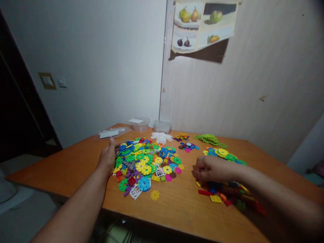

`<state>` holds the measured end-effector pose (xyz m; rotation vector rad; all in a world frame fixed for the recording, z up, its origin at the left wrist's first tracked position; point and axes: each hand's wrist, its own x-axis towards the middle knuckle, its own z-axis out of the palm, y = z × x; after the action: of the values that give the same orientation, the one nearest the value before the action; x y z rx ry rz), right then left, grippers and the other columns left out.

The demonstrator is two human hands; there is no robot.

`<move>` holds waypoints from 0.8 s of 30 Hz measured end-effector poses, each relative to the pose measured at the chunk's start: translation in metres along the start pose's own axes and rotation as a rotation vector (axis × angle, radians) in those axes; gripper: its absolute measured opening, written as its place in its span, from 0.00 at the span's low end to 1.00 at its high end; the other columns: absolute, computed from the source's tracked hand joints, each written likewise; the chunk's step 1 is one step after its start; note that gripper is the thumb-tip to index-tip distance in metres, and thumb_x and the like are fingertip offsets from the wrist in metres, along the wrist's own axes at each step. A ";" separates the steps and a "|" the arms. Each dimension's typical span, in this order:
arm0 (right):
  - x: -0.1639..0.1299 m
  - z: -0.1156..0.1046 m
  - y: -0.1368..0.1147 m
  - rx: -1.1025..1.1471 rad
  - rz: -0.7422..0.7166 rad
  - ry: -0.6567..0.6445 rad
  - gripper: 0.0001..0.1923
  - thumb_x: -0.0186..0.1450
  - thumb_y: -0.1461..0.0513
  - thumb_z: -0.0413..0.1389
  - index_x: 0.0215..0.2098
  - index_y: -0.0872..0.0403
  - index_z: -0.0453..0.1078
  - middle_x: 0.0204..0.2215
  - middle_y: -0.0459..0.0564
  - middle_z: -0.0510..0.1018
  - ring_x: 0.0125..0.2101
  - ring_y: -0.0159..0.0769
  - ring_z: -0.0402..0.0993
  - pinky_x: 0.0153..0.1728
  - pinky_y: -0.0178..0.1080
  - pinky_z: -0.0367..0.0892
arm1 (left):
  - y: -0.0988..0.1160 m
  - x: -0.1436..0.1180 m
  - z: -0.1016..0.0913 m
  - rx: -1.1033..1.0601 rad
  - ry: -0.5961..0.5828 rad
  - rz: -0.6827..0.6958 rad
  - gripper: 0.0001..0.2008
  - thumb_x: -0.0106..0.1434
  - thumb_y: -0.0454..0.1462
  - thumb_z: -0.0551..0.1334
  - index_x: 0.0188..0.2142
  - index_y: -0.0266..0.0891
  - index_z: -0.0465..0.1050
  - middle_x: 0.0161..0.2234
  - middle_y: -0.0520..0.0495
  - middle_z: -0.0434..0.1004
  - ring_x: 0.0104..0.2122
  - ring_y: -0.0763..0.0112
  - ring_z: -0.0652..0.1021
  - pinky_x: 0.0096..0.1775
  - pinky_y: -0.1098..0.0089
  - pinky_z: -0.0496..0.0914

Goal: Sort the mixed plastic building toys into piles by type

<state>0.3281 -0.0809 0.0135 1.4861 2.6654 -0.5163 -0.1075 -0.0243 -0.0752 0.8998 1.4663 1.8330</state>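
My left hand (pixel 108 158) rests against the left side of a big mixed pile of plastic pieces (pixel 141 157). Its thumb points up and the fingers are stretched along the pile, partly hidden by it. Notched discs in green, yellow and blue, white lattice pieces (pixel 136 191) and small bricks lie mixed in that pile. My right hand (pixel 204 168) is curled closed above the near end of a heap of building bricks (pixel 216 199); whatever its fingers hold, if anything, is hidden. A single yellow disc (pixel 155 195) lies at the front of the mixed pile.
Behind are smaller groups: white pieces (pixel 161 137), yellow and purple pieces (pixel 181 136), small round discs (pixel 188 146), green pieces (pixel 210 139) and larger notched discs (pixel 222 153). Clear containers (pixel 140 125) and a plastic bag (pixel 111 133) lie by the wall. The table's front edge (pixel 152 219) is near.
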 end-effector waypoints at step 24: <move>0.108 0.010 -0.051 -0.192 -0.025 0.171 0.13 0.64 0.57 0.60 0.47 0.48 0.78 0.44 0.51 0.80 0.40 0.37 0.74 0.35 0.35 0.59 | 0.011 -0.012 0.005 -0.019 -0.018 -0.039 0.35 0.64 0.65 0.55 0.40 0.35 0.79 0.45 0.33 0.83 0.50 0.55 0.81 0.59 0.55 0.70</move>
<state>0.2259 -0.0201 -0.0035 1.5054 2.7689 -0.1344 -0.0975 -0.0332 -0.0652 0.8702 1.4439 1.8031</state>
